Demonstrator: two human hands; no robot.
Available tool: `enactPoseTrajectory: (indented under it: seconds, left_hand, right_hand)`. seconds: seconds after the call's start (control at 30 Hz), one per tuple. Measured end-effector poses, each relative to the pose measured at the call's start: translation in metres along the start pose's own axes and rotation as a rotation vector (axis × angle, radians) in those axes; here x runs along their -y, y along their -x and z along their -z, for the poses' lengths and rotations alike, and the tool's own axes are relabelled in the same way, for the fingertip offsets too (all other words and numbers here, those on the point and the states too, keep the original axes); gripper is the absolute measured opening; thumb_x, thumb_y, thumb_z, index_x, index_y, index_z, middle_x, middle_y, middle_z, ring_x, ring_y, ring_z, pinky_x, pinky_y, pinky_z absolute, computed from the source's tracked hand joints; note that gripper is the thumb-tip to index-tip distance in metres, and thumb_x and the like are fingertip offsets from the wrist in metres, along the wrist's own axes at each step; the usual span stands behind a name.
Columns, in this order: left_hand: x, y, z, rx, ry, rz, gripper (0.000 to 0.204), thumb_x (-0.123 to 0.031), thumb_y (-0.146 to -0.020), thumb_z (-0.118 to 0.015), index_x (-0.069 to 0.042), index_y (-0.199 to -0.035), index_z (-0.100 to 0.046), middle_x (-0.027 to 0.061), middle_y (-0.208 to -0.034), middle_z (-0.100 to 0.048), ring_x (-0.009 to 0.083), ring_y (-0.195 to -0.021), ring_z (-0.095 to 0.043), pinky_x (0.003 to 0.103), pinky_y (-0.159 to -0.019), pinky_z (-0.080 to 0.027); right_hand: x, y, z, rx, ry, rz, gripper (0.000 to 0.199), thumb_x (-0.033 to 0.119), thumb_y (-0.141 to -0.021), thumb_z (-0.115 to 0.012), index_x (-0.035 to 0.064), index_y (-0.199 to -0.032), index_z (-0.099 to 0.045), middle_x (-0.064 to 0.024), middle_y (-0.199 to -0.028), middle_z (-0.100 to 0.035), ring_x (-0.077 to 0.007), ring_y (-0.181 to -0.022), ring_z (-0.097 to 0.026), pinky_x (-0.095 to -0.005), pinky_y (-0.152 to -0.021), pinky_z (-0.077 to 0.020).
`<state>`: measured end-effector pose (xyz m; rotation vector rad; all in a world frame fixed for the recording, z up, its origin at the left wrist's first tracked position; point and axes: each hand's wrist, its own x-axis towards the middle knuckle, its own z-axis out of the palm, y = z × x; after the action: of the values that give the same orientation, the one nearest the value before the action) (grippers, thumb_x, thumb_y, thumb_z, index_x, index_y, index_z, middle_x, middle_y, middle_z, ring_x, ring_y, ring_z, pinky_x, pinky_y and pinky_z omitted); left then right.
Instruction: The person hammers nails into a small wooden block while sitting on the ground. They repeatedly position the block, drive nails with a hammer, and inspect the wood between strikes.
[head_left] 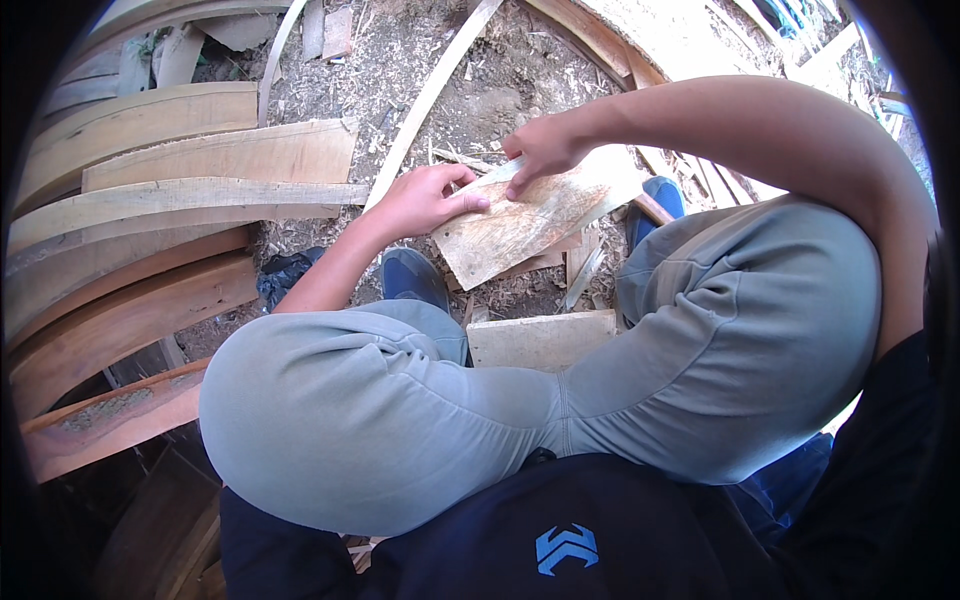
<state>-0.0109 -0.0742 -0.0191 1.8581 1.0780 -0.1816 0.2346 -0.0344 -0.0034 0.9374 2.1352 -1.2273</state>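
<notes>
A flat, weathered piece of wood board lies tilted on the ground between my feet. My left hand grips its near left edge, thumb on top. My right hand presses on the board's upper edge, fingers curled over it; something thin may be under the fingers, but I cannot tell. My knees in grey trousers frame the board on both sides, and blue shoes stand beside it.
Long wooden planks are stacked at the left. A thin curved strip runs across the dirt and sawdust behind the board. A pale square block lies near my legs. More planks lie at the upper right.
</notes>
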Motion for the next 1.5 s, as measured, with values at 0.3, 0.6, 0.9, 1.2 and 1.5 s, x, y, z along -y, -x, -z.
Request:
enactPoseTrajectory:
  seconds: [0.3,0.6,0.9,1.2,1.5]
  left_hand:
    - [-0.001,0.001,0.0,-0.001,-0.002,0.008,0.056,-0.063,-0.086,-0.072,-0.014,-0.114,-0.074,0.0103,-0.101,-0.076,0.025,-0.089,-0.072,0.039,-0.08,-0.053]
    - [0.003,0.001,0.0,-0.006,0.039,-0.006,0.054,-0.06,-0.087,-0.073,-0.014,-0.115,-0.074,0.0093,-0.098,-0.076,0.0232,-0.088,-0.072,0.038,-0.078,-0.054]
    - [0.006,-0.001,-0.003,-0.054,0.114,0.021,0.049,-0.055,-0.089,-0.075,-0.012,-0.111,-0.073,0.0077,-0.09,-0.073,0.0199,-0.082,-0.069,0.035,-0.076,-0.052]
    - [0.015,-0.004,-0.002,-0.026,0.203,0.024,0.047,-0.05,-0.09,-0.076,-0.007,-0.107,-0.07,0.0057,-0.084,-0.069,0.0151,-0.077,-0.063,0.033,-0.072,-0.05]
    - [0.025,-0.003,0.003,0.053,0.333,0.071,0.045,-0.046,-0.092,-0.077,-0.005,-0.108,-0.066,0.0006,-0.083,-0.066,0.008,-0.074,-0.059,0.028,-0.067,-0.047]
  right_hand:
    - [-0.003,-0.001,-0.001,-0.002,-0.016,0.008,0.079,0.066,-0.089,-0.068,-0.006,-0.122,-0.062,-0.0258,-0.108,-0.069,-0.0391,-0.103,-0.067,-0.0487,-0.087,-0.0513]
    - [-0.001,-0.001,0.0,-0.006,-0.005,-0.001,0.078,0.066,-0.091,-0.067,-0.004,-0.124,-0.062,-0.0255,-0.111,-0.069,-0.0394,-0.107,-0.066,-0.0491,-0.09,-0.0513]
    - [0.0,0.008,0.006,-0.109,0.077,-0.078,0.086,0.076,-0.087,-0.062,-0.0007,-0.125,-0.063,-0.0246,-0.11,-0.069,-0.0382,-0.107,-0.067,-0.0501,-0.092,-0.0521]
    - [0.006,0.009,0.011,-0.161,0.198,-0.157,0.095,0.087,-0.081,-0.057,0.005,-0.127,-0.065,-0.0209,-0.121,-0.065,-0.0335,-0.12,-0.059,-0.0492,-0.099,-0.0471]
    - [0.002,0.012,0.028,-0.393,0.241,-0.252,0.1,0.086,-0.083,-0.056,0.007,-0.144,-0.052,-0.0216,-0.137,-0.053,-0.0369,-0.13,-0.05,-0.05,-0.109,-0.0415]
